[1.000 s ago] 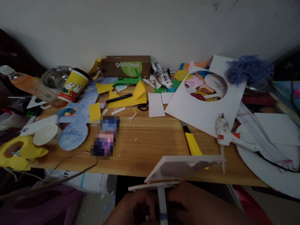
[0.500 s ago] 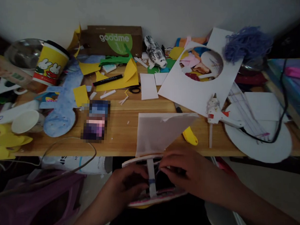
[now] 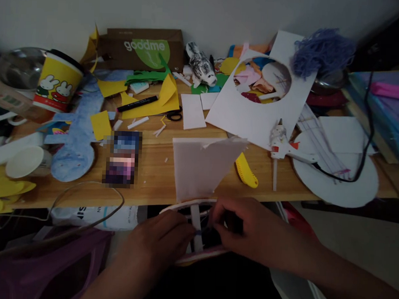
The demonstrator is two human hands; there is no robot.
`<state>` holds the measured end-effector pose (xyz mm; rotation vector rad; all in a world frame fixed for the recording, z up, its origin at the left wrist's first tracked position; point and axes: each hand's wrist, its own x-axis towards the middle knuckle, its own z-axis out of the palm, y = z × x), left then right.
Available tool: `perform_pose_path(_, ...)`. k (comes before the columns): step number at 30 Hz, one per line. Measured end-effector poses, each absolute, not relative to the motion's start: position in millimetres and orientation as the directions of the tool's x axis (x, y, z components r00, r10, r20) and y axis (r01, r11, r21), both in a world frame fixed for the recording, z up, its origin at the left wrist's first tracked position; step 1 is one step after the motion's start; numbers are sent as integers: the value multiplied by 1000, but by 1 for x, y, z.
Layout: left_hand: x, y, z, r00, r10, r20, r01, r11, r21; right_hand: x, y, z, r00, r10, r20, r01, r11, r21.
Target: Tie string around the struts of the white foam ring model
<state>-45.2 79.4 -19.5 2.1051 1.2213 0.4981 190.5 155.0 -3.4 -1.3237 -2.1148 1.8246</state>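
Note:
Over my lap at the table's front edge is a rounded white board frame (image 3: 204,255) with a pink line along its near rim. A white strip (image 3: 196,215) crosses its opening, with a small blue band wound round it. My left hand (image 3: 160,235) is closed on the frame and strip, its fingertips beside the band. My right hand (image 3: 246,223) pinches at the right of the strip; a faint, thin strand of yarn seems to run from its fingers. Beyond the frame, a white board panel (image 3: 205,165) stands up against the table.
On the wooden table are a yellow cutter (image 3: 246,171), a glue gun (image 3: 281,143) with a black cord, a white board with a round hole (image 3: 220,109), purple yarn (image 3: 323,53), scissors (image 3: 174,115), a black marker (image 3: 138,103), a blurred-out phone (image 3: 123,157) and a yellow cup (image 3: 58,81).
My left hand has turned over the strip, its fingers now covering more of it. The frame and upright panel have tilted and shifted slightly left. My right hand stays pinched beside the strip.

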Motion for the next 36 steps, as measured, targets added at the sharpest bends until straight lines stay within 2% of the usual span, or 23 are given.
perform_pose_path(3,-43,88,-18,552,833,17,648,-442,620,191,160,-9,-629,579,-520,518,-187,-835)
perform_pose_path(5,-41,91,-18,557,830,25,661,-461,592,189,166,-12,-649,512,-562,453,-334,-827)
perform_pose_path(8,-42,94,-16,549,836,-10,657,-424,623,188,172,-12,-688,368,-625,350,-586,-731)
perform_pose_path(11,-44,96,-11,565,822,-76,634,-373,678,188,173,-8,-717,267,-644,296,-720,-628)
perform_pose_path(14,-44,97,-9,574,805,-148,645,-334,687,186,170,-7,-730,269,-628,288,-713,-639)
perform_pose_path(19,-41,102,-10,636,760,-134,638,-420,645,178,162,-11,-728,382,-569,264,-609,-748)
perform_pose_path(21,-42,104,-6,594,792,-143,660,-378,650,176,159,-10,-720,412,-559,255,-592,-765)
perform_pose_path(24,-46,106,0,514,843,-156,670,-281,687,176,155,-9,-699,446,-559,258,-572,-779)
perform_pose_path(28,-45,107,1,560,817,-139,582,-268,768,177,153,-7,-680,500,-537,284,-495,-821)
perform_pose_path(33,-38,108,-7,555,823,-117,559,-265,786,176,156,-7,-703,457,-545,289,-516,-806)
perform_pose_path(36,-35,110,-11,540,826,-163,586,-229,777,175,160,-7,-710,434,-554,329,-490,-807)
